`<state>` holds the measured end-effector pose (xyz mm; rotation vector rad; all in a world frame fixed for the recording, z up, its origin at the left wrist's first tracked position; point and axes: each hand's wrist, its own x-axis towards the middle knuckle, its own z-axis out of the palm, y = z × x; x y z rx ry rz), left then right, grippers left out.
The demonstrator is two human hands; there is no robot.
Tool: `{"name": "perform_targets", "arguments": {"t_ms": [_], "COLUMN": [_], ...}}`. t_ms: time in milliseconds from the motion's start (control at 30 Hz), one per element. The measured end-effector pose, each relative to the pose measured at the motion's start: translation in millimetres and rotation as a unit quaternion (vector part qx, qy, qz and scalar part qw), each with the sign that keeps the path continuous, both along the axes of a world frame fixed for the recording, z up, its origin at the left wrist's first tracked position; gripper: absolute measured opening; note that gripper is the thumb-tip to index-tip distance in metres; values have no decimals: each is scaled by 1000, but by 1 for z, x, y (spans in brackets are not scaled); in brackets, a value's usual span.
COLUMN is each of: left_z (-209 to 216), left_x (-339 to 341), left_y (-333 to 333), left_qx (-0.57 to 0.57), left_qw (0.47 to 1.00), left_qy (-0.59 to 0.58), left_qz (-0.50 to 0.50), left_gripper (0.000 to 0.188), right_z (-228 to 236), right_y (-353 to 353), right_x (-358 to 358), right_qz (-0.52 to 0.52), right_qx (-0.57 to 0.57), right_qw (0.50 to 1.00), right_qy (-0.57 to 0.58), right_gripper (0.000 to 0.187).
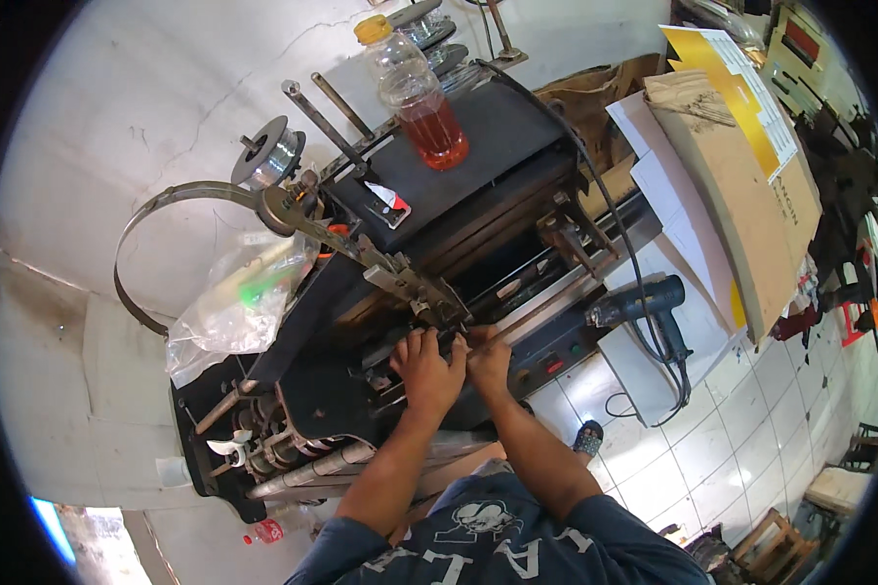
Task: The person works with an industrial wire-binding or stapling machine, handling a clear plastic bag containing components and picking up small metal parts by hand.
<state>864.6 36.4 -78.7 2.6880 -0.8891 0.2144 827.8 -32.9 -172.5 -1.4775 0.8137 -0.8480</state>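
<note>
Both of my hands work at the front of a black machine, just below its metal head. My left hand has its fingers bent over a dark part there, with the thumb toward the right hand. Close beside it, my right hand is closed with its fingertips at the same spot. What either hand grips is small, dark and mostly hidden by the fingers. A long metal bar runs from near the right hand up to the right along the machine.
On the machine's top stands a bottle of red liquid. A wire spool, curved metal strip and plastic bag are at left. To the right lie a heat gun with its cord and stacked cardboard.
</note>
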Motion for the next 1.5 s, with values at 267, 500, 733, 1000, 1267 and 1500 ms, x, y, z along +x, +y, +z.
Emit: {"name": "perform_targets", "arguments": {"t_ms": [267, 500, 733, 1000, 1267, 1500], "left_z": [6, 16, 42, 117, 145, 133], "left_x": [-2, -13, -58, -111, -151, -169], "left_y": [4, 21, 40, 14, -13, -9], "left_qx": [8, -77, -215, -316, -357, -323], "left_qw": [1000, 997, 973, 893, 843, 848], "left_qy": [-4, 19, 3, 115, 171, 239], "left_qz": [-7, -18, -84, -299, -363, -346], "left_gripper": [49, 58, 46, 24, 23, 21], "right_z": [-9, -14, 71, 140, 168, 156], "right_y": [1, -18, -29, -34, -35, -39], "right_x": [-23, -86, -147, -187, -222, -248], "right_qz": [40, 98, 140, 245, 230, 248], "right_qx": [146, 338, 430, 372, 381, 391], "right_qw": [985, 901, 792, 775, 776, 809], "right_qy": [-83, -254, -410, -449, -447, -363], "right_gripper": [20, 20, 21, 26, 25, 19]}}
